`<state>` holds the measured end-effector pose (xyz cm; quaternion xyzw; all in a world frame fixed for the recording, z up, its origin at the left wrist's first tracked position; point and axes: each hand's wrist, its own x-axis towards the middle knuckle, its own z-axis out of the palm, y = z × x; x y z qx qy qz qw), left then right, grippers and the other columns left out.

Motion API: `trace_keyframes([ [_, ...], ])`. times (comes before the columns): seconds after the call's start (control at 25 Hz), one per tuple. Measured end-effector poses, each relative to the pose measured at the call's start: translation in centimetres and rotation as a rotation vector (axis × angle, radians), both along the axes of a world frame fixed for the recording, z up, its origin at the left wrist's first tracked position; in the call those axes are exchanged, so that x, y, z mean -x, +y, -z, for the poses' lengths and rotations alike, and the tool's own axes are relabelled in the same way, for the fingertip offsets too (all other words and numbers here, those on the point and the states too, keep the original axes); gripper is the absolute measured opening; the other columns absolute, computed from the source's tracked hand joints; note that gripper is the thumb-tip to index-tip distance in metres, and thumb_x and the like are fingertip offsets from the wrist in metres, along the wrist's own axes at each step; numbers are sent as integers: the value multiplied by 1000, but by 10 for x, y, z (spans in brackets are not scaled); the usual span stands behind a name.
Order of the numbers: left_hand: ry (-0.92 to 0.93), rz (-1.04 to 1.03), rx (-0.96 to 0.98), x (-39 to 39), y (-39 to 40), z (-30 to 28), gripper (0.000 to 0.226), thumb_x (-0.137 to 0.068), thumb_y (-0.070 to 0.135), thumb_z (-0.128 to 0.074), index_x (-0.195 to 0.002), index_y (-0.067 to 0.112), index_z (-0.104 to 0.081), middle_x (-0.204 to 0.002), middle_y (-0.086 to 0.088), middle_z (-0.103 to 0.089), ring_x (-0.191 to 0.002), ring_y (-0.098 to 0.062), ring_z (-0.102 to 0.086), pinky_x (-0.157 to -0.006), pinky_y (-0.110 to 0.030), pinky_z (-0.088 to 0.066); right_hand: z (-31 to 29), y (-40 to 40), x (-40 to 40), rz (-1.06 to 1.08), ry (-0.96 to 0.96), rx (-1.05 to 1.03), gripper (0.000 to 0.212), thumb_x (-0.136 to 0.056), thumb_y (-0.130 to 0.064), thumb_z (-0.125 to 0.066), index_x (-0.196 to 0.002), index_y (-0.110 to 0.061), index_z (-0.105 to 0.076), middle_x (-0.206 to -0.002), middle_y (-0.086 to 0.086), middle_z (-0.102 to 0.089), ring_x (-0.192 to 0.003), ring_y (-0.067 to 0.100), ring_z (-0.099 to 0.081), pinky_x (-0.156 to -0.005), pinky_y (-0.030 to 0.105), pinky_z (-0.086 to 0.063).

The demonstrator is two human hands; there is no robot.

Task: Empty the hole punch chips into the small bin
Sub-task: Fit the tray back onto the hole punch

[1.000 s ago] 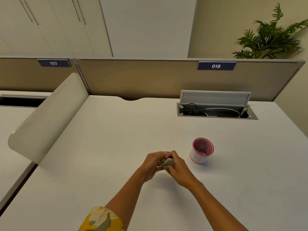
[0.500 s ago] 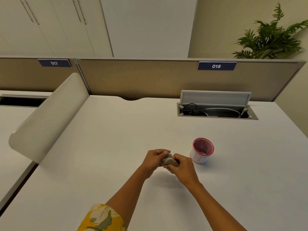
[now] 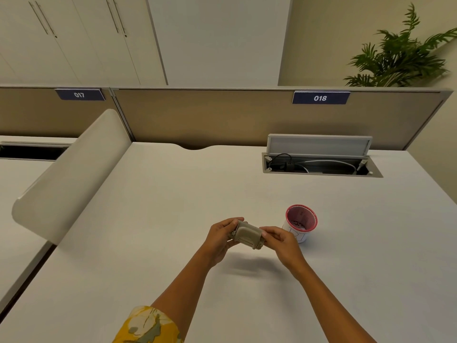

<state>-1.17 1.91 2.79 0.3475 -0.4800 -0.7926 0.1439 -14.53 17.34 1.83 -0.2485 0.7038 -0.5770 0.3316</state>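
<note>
A small beige hole punch (image 3: 248, 235) hangs a little above the white desk, held between both hands. My left hand (image 3: 220, 237) grips its left end, my right hand (image 3: 281, 240) pinches its right end. The small bin (image 3: 300, 222), a white cup with a red rim and pink inside, stands upright on the desk just right of my right hand. Dark bits lie at its bottom. The punch is left of the bin, not over it.
An open cable hatch (image 3: 320, 164) with wires sits at the back right of the desk (image 3: 173, 199). A rounded white divider (image 3: 71, 174) borders the left side. A tan partition (image 3: 197, 115) runs along the back, with a plant (image 3: 400, 55) behind.
My hands have drawn apart, so the hole punch now shows between them. Both hands and the punch have risen slightly. The bin has not moved.
</note>
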Motion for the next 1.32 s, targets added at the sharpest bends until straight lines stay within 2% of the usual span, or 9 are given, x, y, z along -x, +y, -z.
trace_keyframes([
  [0.28,3,33,-34,0,-1,1,23,-101,18,-55,-113,10,-73,-112,-13,-75,-101,-24,-68,-84,-35,-59,-3,-3,4,10,18,-6,15,-90,-9,-66,-99,-17,-76,-92,5,-78,-86,18,-75,-74,22,-59],
  [0.4,-48,71,11,-2,-3,0,21,-97,18,-61,-110,10,-76,-111,-13,-74,-101,-24,-68,-77,-31,-59,-3,-3,7,14,36,-14,15,-89,-8,-68,-95,-19,-76,-92,5,-78,-84,18,-75,-73,24,-60],
  [0.52,-189,264,177,-8,-11,-3,18,-90,18,-69,-103,11,-80,-105,-10,-77,-96,-22,-70,-72,-29,-59,-5,-4,13,-98,100,-82,14,-86,-10,-72,-99,-13,-77,-93,4,-78,-84,17,-75,-79,30,-61],
  [0.6,-285,448,300,-7,-14,-5,20,-89,15,-68,-105,11,-79,-108,-15,-76,-90,-20,-70,-73,-29,-59,-6,-6,13,-138,141,-124,13,-84,-12,-74,-97,-15,-78,-91,1,-78,-84,14,-74,-80,29,-60],
  [0.68,-327,524,348,-3,-13,-7,23,-90,11,-63,-107,9,-78,-104,-18,-75,-85,-19,-69,-70,-27,-58,-6,-8,8,-101,145,-124,13,-84,-14,-74,-95,-18,-78,-89,-3,-78,-85,11,-74,-80,27,-59],
  [0.84,-295,452,270,-5,-10,-5,23,-94,10,-59,-107,9,-78,-94,-8,-75,-81,-17,-69,-66,-27,-57,-2,-5,4,26,-166,11,22,-87,-18,-72,-107,-11,-75,-99,6,-78,-95,20,-74,-81,30,-60],
  [0.96,-237,331,161,-9,-9,3,25,-96,7,-55,-108,9,-77,-96,-9,-75,-81,-19,-69,-68,-29,-58,1,0,3,-17,-368,63,21,-93,-15,-63,-110,-7,-72,-105,9,-76,-99,21,-73,-82,28,-59],
  [1.12,-194,257,119,-8,-7,6,26,-95,6,-56,-107,12,-78,-99,-11,-76,-84,-21,-71,-70,-31,-59,4,1,0,-52,-319,10,23,-91,-2,-62,-112,-6,-71,-101,10,-77,-95,23,-74,-79,30,-60],
  [1.32,-201,368,241,-3,-4,3,21,-95,16,-64,-111,10,-76,-107,-18,-76,-89,-24,-73,-75,-36,-62,-1,-7,-1,-7,-129,-55,22,-86,-3,-67,-107,-12,-71,-85,10,-78,-83,23,-76,-70,28,-61],
])
